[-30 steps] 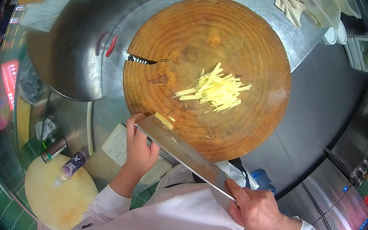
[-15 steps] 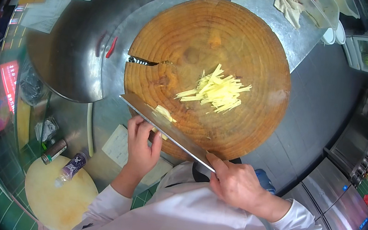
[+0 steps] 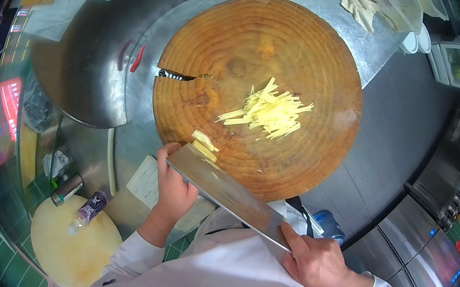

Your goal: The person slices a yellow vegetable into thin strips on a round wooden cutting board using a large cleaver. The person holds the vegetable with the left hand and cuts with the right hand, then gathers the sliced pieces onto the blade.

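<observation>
My right hand [image 3: 325, 266] is closed round the handle end of a cleaver [image 3: 226, 192], its broad metal blade slanting up to the left across the near edge of a round wooden chopping block [image 3: 312, 50]. At the blade's far end is my left hand [image 3: 173, 191], fingers bent; the blade hides part of them and anything they hold. Just beyond the blade, a few pale yellow slices [image 3: 205, 140] lie on the block. A loose heap of thin pale yellow strips [image 3: 273, 111] sits near the block's middle.
A large curved metal pan [image 3: 89, 67] stands to the left, with a red chilli [image 3: 137, 59] beside the block. Lower left, a bottle [image 3: 88, 211] and a can [image 3: 67, 189] are by a pale round board [image 3: 76, 251]. A cloth [image 3: 358, 6] lies at the back right.
The cleaver has moved right and toward me, off the slices, its flat face now showing more. My right hand has moved right and down; my left hand has stayed nearly in place.
</observation>
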